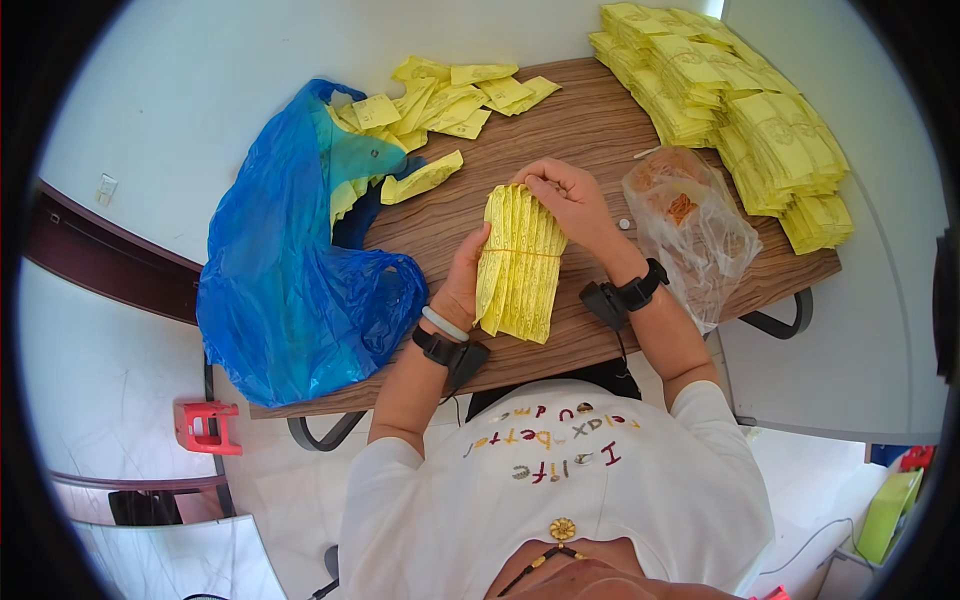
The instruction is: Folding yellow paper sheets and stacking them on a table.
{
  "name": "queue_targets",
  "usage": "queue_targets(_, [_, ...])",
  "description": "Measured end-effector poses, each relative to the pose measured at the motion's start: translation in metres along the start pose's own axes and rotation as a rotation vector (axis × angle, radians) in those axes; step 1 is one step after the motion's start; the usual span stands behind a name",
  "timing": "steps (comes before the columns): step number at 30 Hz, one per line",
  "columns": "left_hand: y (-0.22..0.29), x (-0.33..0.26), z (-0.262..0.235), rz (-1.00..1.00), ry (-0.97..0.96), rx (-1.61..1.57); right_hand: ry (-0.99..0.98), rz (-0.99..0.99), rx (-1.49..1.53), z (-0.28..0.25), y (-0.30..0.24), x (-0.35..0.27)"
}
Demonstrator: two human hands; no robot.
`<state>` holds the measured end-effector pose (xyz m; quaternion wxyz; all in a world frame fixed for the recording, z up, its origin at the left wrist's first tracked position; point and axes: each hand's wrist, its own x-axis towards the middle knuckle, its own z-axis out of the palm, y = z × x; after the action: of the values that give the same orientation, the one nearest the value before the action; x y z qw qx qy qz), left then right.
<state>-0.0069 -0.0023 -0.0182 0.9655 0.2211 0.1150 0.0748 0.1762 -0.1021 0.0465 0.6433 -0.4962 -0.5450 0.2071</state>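
A bundle of yellow paper packets [518, 285], standing side by side with a rubber band around its middle, is held up over the wooden table. My left hand [462, 278] grips its left side, fingers partly hidden behind it. At the top right corner, my right hand [570, 200] has its fingers bent and pressed against the packet edges. Loose yellow packets [440, 105] lie in a heap at the far left, some spilling from a blue plastic bag [290, 270]. One single packet [423, 178] rests apart, nearer the bundle.
To the right of my hands lies a clear plastic bag [700, 240] holding orange-brown rubber bands [681, 207]. A small round white object [624, 224] sits beside it. Stacked bundles of yellow packets [740, 115] line the table's right edge. A red stool [205, 427] stands on the floor at left.
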Motion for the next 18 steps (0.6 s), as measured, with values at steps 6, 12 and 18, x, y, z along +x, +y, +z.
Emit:
queue_targets(6, [0.0, -0.002, 0.004, -0.023, 0.015, 0.0, -0.053, 0.094, -0.062, -0.005, -0.004, -0.002])
queue_targets(12, [0.001, 0.0, 0.007, -0.015, 0.032, 0.023, -0.117, 0.098, -0.091, -0.009, 0.006, 0.0])
queue_targets(18, [0.01, 0.0, 0.013, 0.097, 0.121, 0.009, 0.114, 0.072, 0.002, 0.0, 0.015, -0.003])
